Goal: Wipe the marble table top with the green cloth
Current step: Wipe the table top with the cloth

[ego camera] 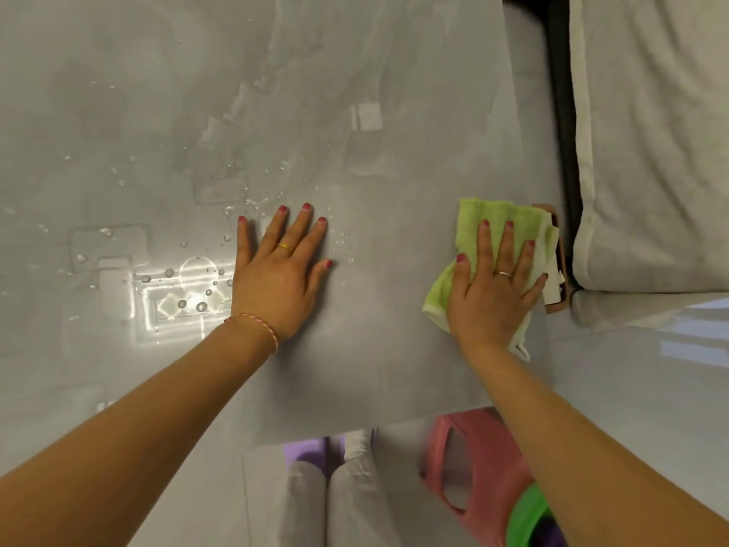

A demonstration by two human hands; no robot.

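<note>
The right hand (495, 288) lies flat on the green cloth (499, 230), with its fingers straight and spread out. It presses the cloth down on the grey marble worktop (355, 349), close to the right edge. A small brown thing (558, 278) peeks out from under the cloth at that edge; I cannot tell what it is. The left hand (278, 270) lies flat on the bare worktop too, fingers spread, well apart from the cloth. It holds nothing. Water drops (189, 294) sit on the worktop just beside the left hand and farther back. A white bed (651, 152) is to the right. A pink stool (473, 467) stands below the near edge.
</note>
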